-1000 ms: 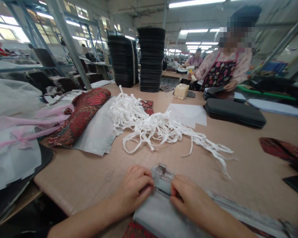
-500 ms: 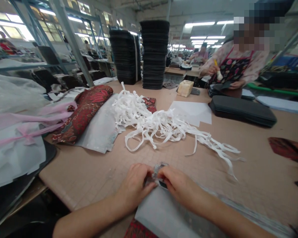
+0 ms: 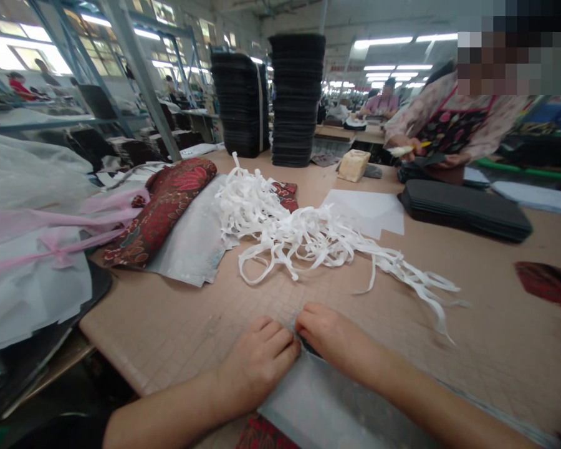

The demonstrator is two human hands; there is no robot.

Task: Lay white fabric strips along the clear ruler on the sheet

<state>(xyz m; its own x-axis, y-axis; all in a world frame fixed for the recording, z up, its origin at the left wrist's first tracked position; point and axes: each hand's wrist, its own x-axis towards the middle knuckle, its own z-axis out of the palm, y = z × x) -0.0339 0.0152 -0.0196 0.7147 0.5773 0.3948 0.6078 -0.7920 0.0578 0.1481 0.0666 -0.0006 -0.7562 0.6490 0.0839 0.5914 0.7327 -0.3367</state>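
My left hand [image 3: 262, 352] and my right hand [image 3: 330, 333] are close together at the near side of the brown table [image 3: 168, 330]. Both have curled fingers at the far end of a grey-white sheet [image 3: 327, 399], with a small dark piece partly showing under the right fingers. Each hand pinches the sheet's end there; the fingertips are mostly hidden. Patterned red fabric [image 3: 264, 433] peeks out beneath the sheet at the bottom edge. Beyond my hands lies a tangled heap of white strips [image 3: 308, 234].
Tall dark stacks [image 3: 297, 100] stand at the back. Rolled red fabric [image 3: 168, 206] and plastic with pink ties [image 3: 58, 246] lie left. Across the table, a person [image 3: 458, 125] holds a brush beside black pads [image 3: 465, 209]. White paper [image 3: 367, 209] lies behind the strips.
My left hand has turned so its back shows more, and its fingers have closed in. The clear and dark bits between my hands are now mostly covered. The other person's brush has tipped sideways.
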